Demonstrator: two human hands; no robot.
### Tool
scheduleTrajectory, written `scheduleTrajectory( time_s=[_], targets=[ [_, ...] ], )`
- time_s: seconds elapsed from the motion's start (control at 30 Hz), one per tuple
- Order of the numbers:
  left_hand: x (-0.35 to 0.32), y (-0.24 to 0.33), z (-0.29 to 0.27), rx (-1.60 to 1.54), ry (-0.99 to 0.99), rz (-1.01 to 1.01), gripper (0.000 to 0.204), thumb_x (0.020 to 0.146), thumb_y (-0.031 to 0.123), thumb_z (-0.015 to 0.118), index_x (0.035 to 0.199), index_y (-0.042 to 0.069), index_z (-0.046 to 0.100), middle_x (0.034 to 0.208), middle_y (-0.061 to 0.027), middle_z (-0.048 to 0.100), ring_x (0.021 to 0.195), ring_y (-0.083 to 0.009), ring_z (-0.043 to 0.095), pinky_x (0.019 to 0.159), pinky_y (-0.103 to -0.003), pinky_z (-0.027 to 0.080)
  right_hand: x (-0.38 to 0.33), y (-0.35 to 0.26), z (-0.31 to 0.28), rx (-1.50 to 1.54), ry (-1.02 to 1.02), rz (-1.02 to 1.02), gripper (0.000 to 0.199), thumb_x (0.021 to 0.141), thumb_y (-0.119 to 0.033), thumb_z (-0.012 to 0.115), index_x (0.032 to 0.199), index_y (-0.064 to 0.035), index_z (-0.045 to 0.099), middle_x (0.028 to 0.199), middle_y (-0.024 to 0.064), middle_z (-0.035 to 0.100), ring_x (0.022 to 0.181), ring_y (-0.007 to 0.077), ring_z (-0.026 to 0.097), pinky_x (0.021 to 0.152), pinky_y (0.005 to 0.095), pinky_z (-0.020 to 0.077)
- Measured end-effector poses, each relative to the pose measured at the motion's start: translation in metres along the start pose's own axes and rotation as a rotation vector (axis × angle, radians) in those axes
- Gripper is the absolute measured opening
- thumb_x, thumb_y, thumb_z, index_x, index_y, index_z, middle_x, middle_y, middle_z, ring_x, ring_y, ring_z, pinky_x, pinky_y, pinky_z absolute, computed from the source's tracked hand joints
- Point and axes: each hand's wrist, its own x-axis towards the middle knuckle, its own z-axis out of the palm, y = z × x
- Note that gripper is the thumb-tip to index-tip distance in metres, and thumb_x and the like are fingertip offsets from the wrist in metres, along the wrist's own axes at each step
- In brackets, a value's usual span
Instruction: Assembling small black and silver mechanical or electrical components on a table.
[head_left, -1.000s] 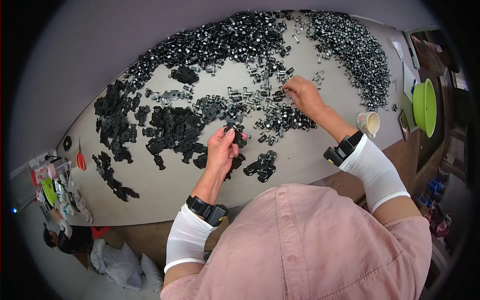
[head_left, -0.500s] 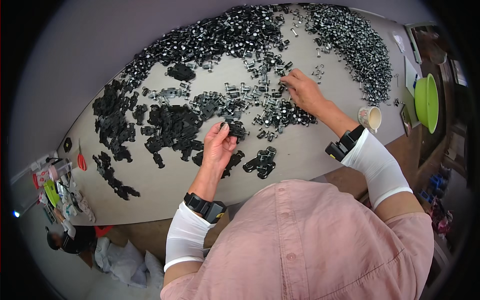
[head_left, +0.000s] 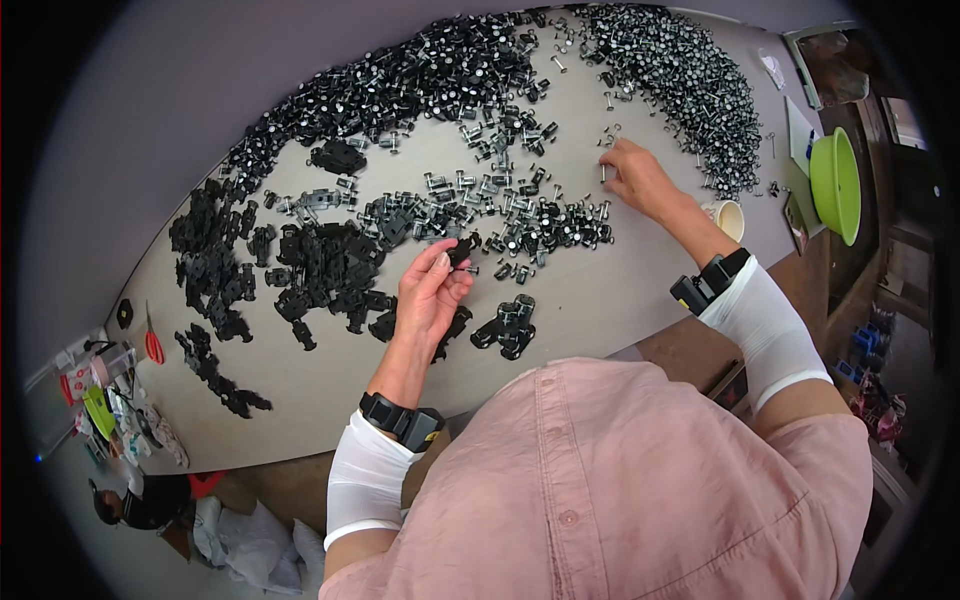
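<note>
My left hand (head_left: 428, 295) is closed around a small black plastic chassis (head_left: 462, 250), like a toy car's base, with a metal pin end showing at its side. Further right, my right hand (head_left: 648, 182) pinches a thin silver wheel axle (head_left: 603, 172) with its fingertips, low over the table. Between the hands spreads a loose group of short wheel axles (head_left: 560, 225), some black-wheeled. Left of my left hand lies a heap of black chassis (head_left: 325, 265). A few chassis with wheels (head_left: 507, 327) rest in front of it, near the table edge.
Black wheel pieces (head_left: 410, 75) are heaped along the back, and silver axles (head_left: 690, 90) at back right. A cup (head_left: 728, 220) stands beside my right forearm, with a green basin (head_left: 835, 187) beyond. Red-handled scissors (head_left: 154, 346) lie left. Another person (head_left: 150, 502) is at lower left.
My right hand has moved right, from the loose wheel pieces toward the silver axles, and now pinches an axle. My left hand still holds the chassis, now turned differently. The view has shifted slightly.
</note>
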Motion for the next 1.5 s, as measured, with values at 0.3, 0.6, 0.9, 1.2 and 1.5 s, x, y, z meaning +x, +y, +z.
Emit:
scheduleTrajectory(
  time_s=[0.3, 0.6, 0.9, 1.2, 1.5],
  targets=[
    [0.002, -0.005, 0.008, 0.362, 0.049, 0.251, 0.035, 0.088, 0.003, 0.058, 0.122, -0.003, 0.05, 0.08, -0.0069, 0.059, 0.064, -0.0143, 0.063, 0.051, -0.022, 0.049, 0.01, -0.052, 0.01, 0.32, -0.012, -0.072, 0.029, 0.07, 0.0, 0.068, 0.098, 0.0004, 0.06, 0.088, 0.0153, 0.057, 0.078, 0.0315, 0.06, 0.07, 0.0353, 0.0509],
    [-0.002, -0.001, 0.013, 0.051, -0.037, -0.042, 0.02, 0.086, 0.002, 0.06, 0.105, -0.004, 0.055, 0.09, -0.0133, 0.064, 0.067, -0.0185, 0.064, 0.059, -0.024, 0.054, 0.011, -0.14, 0.035, 0.467, -0.09, -0.357, 0.036, 0.069, 0.003, 0.07, 0.103, 0.001, 0.059, 0.103, 0.0124, 0.056, 0.082, 0.0243, 0.061, 0.065, 0.0314, 0.0522],
    [0.003, -0.007, 0.016, 0.002, 0.01, 0.002, 0.01, 0.084, -0.002, 0.06, 0.092, -0.002, 0.054, 0.08, -0.0118, 0.061, 0.058, -0.0167, 0.057, 0.048, -0.024, 0.042, 0.009, -0.148, 0.031, 0.376, -0.034, -0.466, 0.035, 0.065, 0.001, 0.072, 0.098, -0.0002, 0.06, 0.099, 0.012, 0.057, 0.091, 0.0306, 0.057, 0.077, 0.0369, 0.0486],
    [0.003, -0.003, 0.019, 0.008, 0.02, -0.004, 0.009, 0.083, -0.002, 0.06, 0.089, -0.001, 0.053, 0.078, -0.0109, 0.061, 0.057, -0.0168, 0.057, 0.047, -0.025, 0.041, 0.011, -0.144, 0.031, 0.339, -0.052, -0.475, 0.036, 0.063, 0.001, 0.072, 0.097, 0.0016, 0.058, 0.091, 0.0123, 0.055, 0.088, 0.0313, 0.054, 0.075, 0.0387, 0.0467],
    [0.002, -0.006, 0.02, -0.096, -0.053, -0.051, 0.01, 0.085, -0.001, 0.058, 0.093, -0.001, 0.054, 0.08, -0.0117, 0.06, 0.058, -0.0165, 0.057, 0.048, -0.024, 0.04, 0.012, -0.139, 0.036, 0.464, -0.08, -0.443, 0.036, 0.066, 0.001, 0.072, 0.098, 0.0011, 0.058, 0.095, 0.0135, 0.055, 0.09, 0.0318, 0.053, 0.076, 0.0382, 0.0463]
  ],
)
